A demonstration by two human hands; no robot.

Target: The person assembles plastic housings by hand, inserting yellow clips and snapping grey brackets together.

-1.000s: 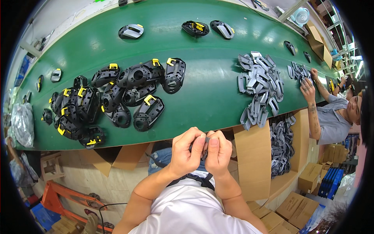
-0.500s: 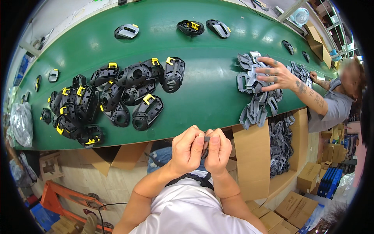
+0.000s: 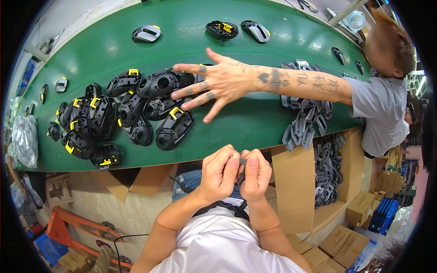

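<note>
My left hand (image 3: 218, 175) and my right hand (image 3: 256, 175) are close together in front of my body, just off the table's near edge. Both are closed, pinching a small dark grey plastic piece (image 3: 242, 162) between thumbs and fingers; most of it is hidden. Beyond them on the green table (image 3: 246, 129), black computer mouse shells (image 3: 132, 109) with yellow clips lie heaped to the left. A pile of grey plastic mouse parts (image 3: 302, 125) lies to the right. A co-worker's spread hand (image 3: 218, 84) reaches across from the right, over the black shells' right end.
Grey-topped mice (image 3: 146, 33) and an open black shell (image 3: 221, 30) rest at the table's far side. A cardboard box (image 3: 350, 168) of grey parts stands below the right edge. An orange pallet jack (image 3: 77, 223) is on the floor at lower left.
The co-worker has leaned in, and their hand has moved left from the grey pile to the black shells. My hands have stayed nearly still, closed on the grey piece.
</note>
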